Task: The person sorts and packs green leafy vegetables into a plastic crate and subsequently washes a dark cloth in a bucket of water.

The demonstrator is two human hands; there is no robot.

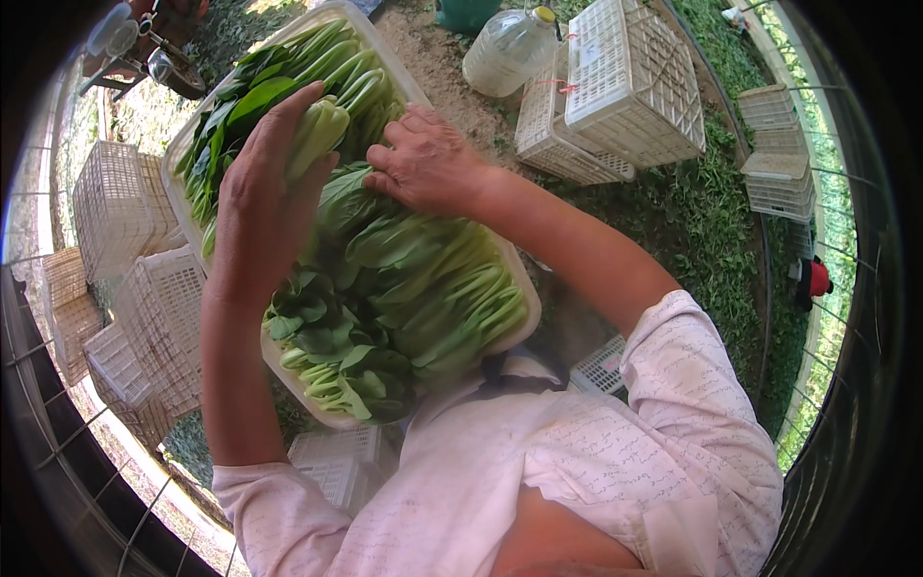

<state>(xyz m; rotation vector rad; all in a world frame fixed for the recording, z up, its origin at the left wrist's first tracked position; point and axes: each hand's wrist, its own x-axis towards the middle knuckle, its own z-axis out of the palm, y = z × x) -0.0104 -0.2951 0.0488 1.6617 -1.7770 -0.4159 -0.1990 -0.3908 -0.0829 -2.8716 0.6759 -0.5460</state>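
Observation:
A long pale crate (531, 332) in front of me is filled with leafy greens laid in rows, pale stalks toward the edges. My left hand (274, 163) is over the crate's far left part, its fingers curved round a head of bok choy (319, 133) with a thick pale base. To its right, my right hand (423, 159) rests low on the rows with its fingers curled down at the leaves (351, 197); its fingertips are partly hidden among them. More bok choy (413, 288) lies bunched in the near half of the crate.
Stacked white plastic crates (635, 82) stand at the far right, beside a large clear jug (508, 53) with a yellow cap. More crates (159, 308) are piled on the left. Smaller stacks (777, 178) stand along the wire mesh at right. Grass and soil cover the ground.

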